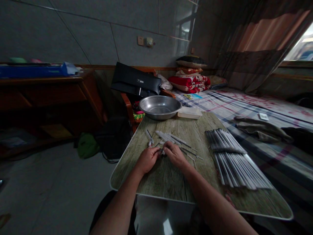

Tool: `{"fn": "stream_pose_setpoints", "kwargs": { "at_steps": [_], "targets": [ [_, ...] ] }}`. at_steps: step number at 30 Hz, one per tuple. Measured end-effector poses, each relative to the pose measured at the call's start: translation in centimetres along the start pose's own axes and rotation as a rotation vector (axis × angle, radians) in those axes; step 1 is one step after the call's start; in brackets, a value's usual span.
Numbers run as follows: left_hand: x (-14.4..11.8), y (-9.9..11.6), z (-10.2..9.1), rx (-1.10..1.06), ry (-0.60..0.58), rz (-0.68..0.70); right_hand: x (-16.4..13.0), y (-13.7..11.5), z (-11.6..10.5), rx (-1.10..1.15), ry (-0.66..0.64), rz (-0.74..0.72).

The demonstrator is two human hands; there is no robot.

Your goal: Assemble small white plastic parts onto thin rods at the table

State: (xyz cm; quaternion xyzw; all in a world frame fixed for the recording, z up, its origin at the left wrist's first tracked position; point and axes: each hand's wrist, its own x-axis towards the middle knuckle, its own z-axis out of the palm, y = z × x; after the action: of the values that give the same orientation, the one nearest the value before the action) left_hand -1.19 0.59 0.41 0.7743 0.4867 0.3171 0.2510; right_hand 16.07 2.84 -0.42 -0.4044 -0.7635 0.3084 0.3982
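My left hand (148,160) and my right hand (174,154) meet over the middle of the small wood-patterned table (166,189). Both are closed, fingers pinched round something small and dark between them that I cannot make out. Just beyond my fingers lie several white tubes (163,136) like pen barrels. Thin dark rods with pale tips (192,152), like pen refills, lie beside my right hand. A small whitish piece with a dark stick (149,137) rests past my left hand. Two rows of slim white pen-like sticks (241,169), the far row dark-ended, are at the table's right.
A steel basin (160,107) and a shallow white tray (190,113) stand at the table's far end. Behind them a black monitor (137,80) leans on a wooden chair (127,107). A bed (220,101) runs along the right; a wooden cabinet (53,91) stands left.
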Motion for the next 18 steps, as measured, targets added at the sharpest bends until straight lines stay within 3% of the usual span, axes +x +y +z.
{"fn": "stream_pose_setpoints", "kwargs": {
  "at_steps": [13,16,18],
  "targets": [
    [-0.07,0.24,0.10,0.027,0.020,0.016,0.11,0.05,0.36,-0.115,-0.003,0.052],
    [-0.05,0.02,0.27,-0.063,0.108,0.009,0.15,0.10,0.21,-0.094,0.039,0.049],
    [0.04,-0.27,0.29,-0.203,0.213,-0.050,0.22,0.15,-0.09,-0.058,0.173,0.071]
  ]
}}
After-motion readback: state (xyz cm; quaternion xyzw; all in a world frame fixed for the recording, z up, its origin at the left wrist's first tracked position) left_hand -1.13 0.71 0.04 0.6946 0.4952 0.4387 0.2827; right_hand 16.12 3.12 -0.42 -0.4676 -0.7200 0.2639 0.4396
